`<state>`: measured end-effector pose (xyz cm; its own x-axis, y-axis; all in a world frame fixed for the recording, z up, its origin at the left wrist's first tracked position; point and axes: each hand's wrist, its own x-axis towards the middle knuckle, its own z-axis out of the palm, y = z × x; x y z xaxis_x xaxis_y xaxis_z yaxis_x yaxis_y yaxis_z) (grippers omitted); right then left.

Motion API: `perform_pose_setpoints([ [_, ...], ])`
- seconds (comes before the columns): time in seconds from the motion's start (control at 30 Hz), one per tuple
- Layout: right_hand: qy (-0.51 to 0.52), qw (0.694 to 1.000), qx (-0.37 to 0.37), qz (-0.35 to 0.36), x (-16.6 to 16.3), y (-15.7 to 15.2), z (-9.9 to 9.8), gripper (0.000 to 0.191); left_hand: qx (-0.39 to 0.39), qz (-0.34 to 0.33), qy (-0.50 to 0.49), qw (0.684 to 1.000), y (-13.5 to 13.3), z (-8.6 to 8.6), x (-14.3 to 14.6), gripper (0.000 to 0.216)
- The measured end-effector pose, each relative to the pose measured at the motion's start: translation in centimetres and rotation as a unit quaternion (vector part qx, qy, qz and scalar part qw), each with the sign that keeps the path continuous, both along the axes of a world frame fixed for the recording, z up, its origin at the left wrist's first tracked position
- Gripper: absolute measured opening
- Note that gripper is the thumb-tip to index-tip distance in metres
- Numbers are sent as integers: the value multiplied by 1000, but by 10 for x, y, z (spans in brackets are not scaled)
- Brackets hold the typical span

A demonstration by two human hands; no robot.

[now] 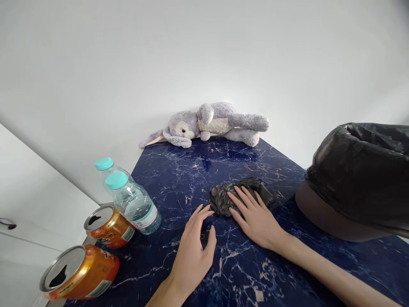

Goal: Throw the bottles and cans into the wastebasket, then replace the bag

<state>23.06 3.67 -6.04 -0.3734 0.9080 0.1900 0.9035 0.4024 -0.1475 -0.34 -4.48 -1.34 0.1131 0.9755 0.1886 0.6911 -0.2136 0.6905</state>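
A folded black plastic bag (223,198) lies crumpled on the dark blue marbled table (172,170). My right hand (255,217) rests flat on it, palm down with fingers spread. Just left of the bag is my left hand (194,247), its thumb apart from the fingers and nothing between them. The left fingertips are close to the bag's near left corner; whether they touch it I cannot tell.
On the left stand two opened orange cans (110,228) and two clear bottles (140,209) with turquoise caps. A bin (332,213) lined with a black bag is at the right. A grey plush rabbit (217,121) lies against the white wall (204,51).
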Motion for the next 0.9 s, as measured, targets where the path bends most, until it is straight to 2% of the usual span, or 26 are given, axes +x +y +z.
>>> perform_pose_setpoints([
  [0.2,7,996,-11,-83,31,81,-6,65,5,-8,-24,1000,0,-2,-4,30],
  [0.3,14,994,-11,-109,47,106,-5,65,35,-9,-25,999,1,-5,-5,28],
  [0.4,21,993,12,-117,48,106,-1,64,56,-7,-27,998,0,-6,-5,28],
  [0.53,29,992,51,-109,24,75,-2,71,55,4,-43,998,-1,-3,-3,24],
  [0.67,33,994,31,-96,-1,55,-11,75,44,5,-56,997,-1,1,-2,22],
  [0.77,41,993,12,-114,-1,63,-14,76,40,7,-57,998,-2,1,-2,21],
  [0.9,60,984,8,-168,22,86,-13,76,57,14,-53,997,-2,0,-3,19],
])
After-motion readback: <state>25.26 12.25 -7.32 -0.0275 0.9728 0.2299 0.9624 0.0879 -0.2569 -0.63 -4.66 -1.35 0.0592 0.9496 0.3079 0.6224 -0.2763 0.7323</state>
